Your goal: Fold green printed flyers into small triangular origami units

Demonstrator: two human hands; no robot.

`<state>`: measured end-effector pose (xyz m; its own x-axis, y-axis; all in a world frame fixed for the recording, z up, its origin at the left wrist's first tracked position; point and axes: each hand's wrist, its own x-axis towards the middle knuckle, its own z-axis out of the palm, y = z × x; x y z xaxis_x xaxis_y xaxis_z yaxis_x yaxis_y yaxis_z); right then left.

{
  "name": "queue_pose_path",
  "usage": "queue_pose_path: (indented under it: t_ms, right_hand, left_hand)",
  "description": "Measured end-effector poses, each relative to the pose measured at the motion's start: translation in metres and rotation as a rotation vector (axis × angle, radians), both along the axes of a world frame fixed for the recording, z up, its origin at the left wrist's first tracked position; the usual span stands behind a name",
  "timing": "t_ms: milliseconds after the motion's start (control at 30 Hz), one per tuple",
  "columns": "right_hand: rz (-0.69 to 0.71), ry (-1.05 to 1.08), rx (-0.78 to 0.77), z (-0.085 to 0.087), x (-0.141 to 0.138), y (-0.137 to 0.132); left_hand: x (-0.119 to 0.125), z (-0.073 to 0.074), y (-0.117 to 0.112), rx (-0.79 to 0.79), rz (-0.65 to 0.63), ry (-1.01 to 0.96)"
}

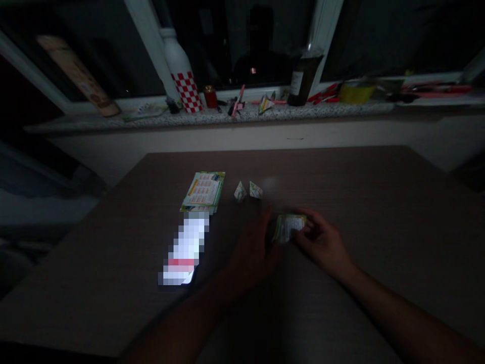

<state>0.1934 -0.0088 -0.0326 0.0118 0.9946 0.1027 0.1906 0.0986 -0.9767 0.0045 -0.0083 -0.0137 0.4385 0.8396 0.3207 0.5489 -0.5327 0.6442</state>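
person's right hand (pixel 322 236) angled inward, pinching a printed paper (pixel 288 225), left hand (pixel 257 245) curved beside it (too dark to tell whether it grips), forearms (pixel 390 301) cut off

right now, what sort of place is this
Probably a dim room in a home: a brown wood-look table stands before a white-framed window, and a tall white bottle with red checks stands on the speckled stone sill.
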Motion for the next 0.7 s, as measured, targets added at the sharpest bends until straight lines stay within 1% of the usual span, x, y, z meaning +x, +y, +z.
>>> queue_pose_path:
  t_ms: [100, 167, 233, 367, 500, 600, 700]
  right_hand:
    - [0.011, 0.046, -0.006, 0.002, 0.002, 0.001]
    - [0.006, 0.003, 0.001, 0.004, 0.004, 0.002]
    - [0.032, -0.049, 0.000, 0.005, 0.005, 0.002]
    - [0.091, -0.079, -0.020, 0.006, 0.007, 0.003]
    - [0.115, -0.165, 0.043, 0.002, 0.010, 0.004]
    - [0.191, -0.304, 0.082, -0.002, 0.015, 0.006]
    - [0.253, -0.487, 0.210, -0.002, 0.021, 0.009]
  left_hand:
    - [-0.004, 0.008, 0.002, 0.177, -0.042, 0.106]
    - [-0.005, 0.012, 0.003, 0.238, -0.095, 0.200]
    - [-0.006, 0.015, 0.003, 0.265, -0.134, 0.279]
    - [-0.009, 0.016, 0.006, 0.269, -0.168, 0.389]
    - [-0.012, 0.016, 0.009, 0.231, -0.251, 0.437]
    - [-0.012, 0.015, 0.009, 0.186, -0.341, 0.450]
    - [-0.011, 0.015, 0.009, 0.156, -0.375, 0.453]
